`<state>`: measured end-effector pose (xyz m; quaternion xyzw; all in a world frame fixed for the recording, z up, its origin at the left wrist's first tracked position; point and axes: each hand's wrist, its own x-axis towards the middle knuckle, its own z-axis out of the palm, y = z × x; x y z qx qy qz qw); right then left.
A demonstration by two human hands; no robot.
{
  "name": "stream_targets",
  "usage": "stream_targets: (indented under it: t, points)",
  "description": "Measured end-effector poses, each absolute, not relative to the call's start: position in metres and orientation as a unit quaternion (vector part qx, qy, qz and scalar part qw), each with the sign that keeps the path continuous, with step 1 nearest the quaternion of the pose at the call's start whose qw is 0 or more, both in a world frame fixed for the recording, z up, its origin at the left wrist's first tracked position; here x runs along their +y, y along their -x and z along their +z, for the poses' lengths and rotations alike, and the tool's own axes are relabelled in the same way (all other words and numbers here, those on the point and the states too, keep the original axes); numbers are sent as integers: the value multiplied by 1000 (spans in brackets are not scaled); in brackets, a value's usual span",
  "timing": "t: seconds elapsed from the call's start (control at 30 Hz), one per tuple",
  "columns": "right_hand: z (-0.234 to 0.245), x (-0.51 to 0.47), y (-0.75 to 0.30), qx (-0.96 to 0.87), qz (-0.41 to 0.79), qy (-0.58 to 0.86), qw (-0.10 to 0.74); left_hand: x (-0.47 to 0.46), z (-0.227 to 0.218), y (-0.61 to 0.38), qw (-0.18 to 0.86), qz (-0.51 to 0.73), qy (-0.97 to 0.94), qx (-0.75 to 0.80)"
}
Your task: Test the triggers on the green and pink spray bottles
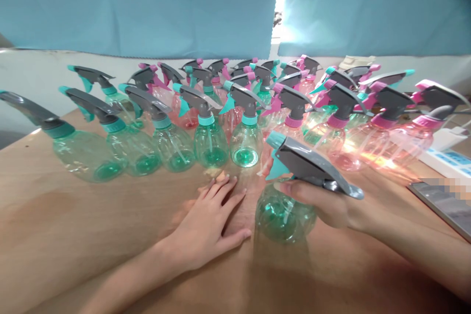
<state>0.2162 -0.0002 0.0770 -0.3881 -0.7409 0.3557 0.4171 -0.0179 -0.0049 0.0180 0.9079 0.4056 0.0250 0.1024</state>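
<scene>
My right hand (327, 203) is wrapped round the neck of a green spray bottle (283, 216) with a grey and teal trigger head (312, 164); the bottle stands on the wooden table (73, 235) in front of me. Just left of that bottle, my left hand (208, 223) lies flat on the table with its fingers stretched out and nothing in it. Its fingertips point toward the front row of green bottles (211, 142).
Many spray bottles stand in rows across the back of the table, green ones (143, 149) on the left and pink ones (371, 147) on the right. A phone (441, 206) and a white box (447, 157) lie at the right edge. Blue curtains hang behind.
</scene>
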Motion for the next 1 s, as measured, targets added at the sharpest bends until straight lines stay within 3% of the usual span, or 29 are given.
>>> stream_targets:
  t: [0.33, 1.0]
  points:
    - [80, 1, -214, -727, 427, 344, 413, -5, 17, 18, 113, 44, -907, 403]
    - [79, 3, -211, -757, 330, 362, 432, -5, 18, 18, 108, 45, -908, 403]
